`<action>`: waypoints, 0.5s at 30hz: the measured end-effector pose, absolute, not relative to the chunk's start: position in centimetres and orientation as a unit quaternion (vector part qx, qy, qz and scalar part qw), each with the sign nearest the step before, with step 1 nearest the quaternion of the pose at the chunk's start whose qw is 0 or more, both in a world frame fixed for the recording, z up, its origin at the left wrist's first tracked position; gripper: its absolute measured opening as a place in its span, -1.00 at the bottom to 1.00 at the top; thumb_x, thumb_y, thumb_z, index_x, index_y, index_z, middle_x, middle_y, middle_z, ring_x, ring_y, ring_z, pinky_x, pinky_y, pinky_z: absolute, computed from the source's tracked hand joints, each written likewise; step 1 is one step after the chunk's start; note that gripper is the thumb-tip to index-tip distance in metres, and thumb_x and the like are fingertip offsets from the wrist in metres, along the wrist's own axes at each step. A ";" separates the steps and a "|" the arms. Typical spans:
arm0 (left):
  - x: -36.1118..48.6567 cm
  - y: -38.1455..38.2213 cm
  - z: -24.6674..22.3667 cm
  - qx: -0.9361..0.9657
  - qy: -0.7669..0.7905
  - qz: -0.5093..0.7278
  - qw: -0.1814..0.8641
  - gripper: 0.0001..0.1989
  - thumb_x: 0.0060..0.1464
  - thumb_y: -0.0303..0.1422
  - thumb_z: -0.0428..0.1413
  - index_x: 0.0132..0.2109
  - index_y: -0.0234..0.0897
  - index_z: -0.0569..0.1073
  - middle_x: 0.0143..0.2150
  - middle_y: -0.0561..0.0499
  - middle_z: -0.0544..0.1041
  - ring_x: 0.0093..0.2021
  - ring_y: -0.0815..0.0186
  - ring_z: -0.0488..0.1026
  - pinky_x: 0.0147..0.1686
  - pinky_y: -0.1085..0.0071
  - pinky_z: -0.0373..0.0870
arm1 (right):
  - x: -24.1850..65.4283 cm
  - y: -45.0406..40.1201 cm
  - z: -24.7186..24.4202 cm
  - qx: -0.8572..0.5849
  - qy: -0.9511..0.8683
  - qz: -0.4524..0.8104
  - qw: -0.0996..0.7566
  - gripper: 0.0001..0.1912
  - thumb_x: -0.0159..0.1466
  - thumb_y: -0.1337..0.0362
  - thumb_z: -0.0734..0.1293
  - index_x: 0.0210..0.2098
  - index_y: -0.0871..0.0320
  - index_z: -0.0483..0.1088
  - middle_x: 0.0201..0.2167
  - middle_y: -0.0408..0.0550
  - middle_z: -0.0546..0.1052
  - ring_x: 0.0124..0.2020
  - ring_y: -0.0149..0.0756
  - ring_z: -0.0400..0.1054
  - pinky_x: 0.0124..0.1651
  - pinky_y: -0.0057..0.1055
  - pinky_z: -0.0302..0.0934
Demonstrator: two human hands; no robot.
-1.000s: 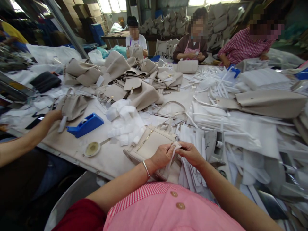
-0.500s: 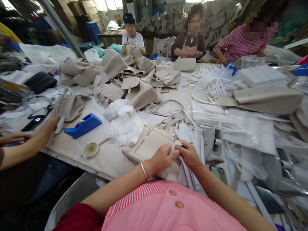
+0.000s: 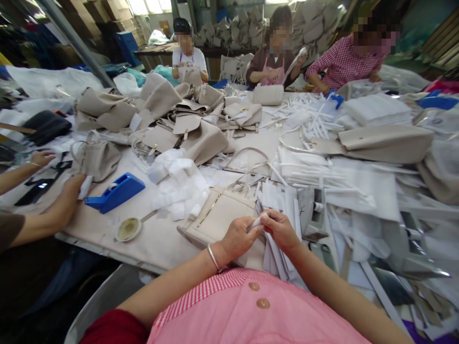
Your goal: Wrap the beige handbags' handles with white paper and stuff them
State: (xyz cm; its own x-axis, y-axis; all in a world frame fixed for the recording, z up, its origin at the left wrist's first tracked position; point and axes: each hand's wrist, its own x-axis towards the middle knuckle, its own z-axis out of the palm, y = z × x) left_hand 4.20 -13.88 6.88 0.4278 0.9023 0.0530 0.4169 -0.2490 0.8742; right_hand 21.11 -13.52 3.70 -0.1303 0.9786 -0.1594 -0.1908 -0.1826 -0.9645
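Between my two hands is a small piece of white wrapping material (image 3: 256,222), partly covered by my fingers. My left hand (image 3: 239,239), with a silver bangle at its wrist, is closed on one end of it. My right hand (image 3: 280,230) pinches the other end. Below and beyond them a beige handbag (image 3: 224,212) with a gold zipper lies flat on the table, its handles pointing away from me. White strips (image 3: 274,258) lie just under my right hand.
A blue tape dispenser (image 3: 116,192) and a tape roll (image 3: 128,229) lie to the left, near a co-worker's hand (image 3: 70,198). Crumpled white sheets (image 3: 182,184) and piled beige bags (image 3: 201,138) lie ahead. A grey tape dispenser (image 3: 312,212) stands right. Several co-workers sit around.
The white piece now looks narrower and more tightly rolled between my fingers. Across the table a co-worker has raised a white strip. At left another co-worker's hand has come forward.
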 end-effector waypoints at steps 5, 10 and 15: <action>4.1 -13.8 7.7 0.714 0.442 0.276 0.467 -0.59 0.29 -0.17 -0.07 -0.39 -0.33 0.47 -0.46 0.05 0.46 -0.42 0.40 0.35 -0.34 0.49 0.25 | 20.6 -13.9 3.2 -0.457 -0.396 0.643 0.469 -0.70 0.15 0.07 0.42 -0.50 0.18 0.38 -0.66 -0.26 0.26 -0.62 -0.50 0.01 -0.55 -0.51 -0.11; 4.3 -13.7 7.5 0.709 0.470 0.282 0.443 -0.61 0.27 -0.20 -0.05 -0.39 -0.32 0.48 -0.46 0.05 0.48 -0.41 0.39 0.37 -0.36 0.49 0.25 | 22.7 -14.3 4.9 -0.530 -0.507 0.530 0.425 -0.65 0.26 0.00 0.29 -0.34 0.17 0.49 -0.56 -0.17 0.39 -0.56 -0.42 0.16 -0.47 -0.47 0.07; 4.3 -13.6 6.6 0.709 0.509 0.270 0.408 -0.63 0.24 -0.20 -0.03 -0.41 -0.31 0.49 -0.48 0.04 0.49 -0.42 0.37 0.39 -0.36 0.48 0.27 | 32.3 -14.4 4.4 -0.762 -0.421 0.194 0.452 -0.62 0.21 0.07 0.29 -0.10 0.17 0.52 -0.30 0.00 0.55 -0.28 -0.21 0.37 -0.16 -0.31 0.21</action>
State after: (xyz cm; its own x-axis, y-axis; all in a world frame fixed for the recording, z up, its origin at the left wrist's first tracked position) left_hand 4.27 -13.56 6.62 0.3365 0.9411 -0.0328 0.5014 -0.1496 0.8522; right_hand 32.27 -14.40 4.43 0.5706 0.8168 0.0856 0.4668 -0.2368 -0.8521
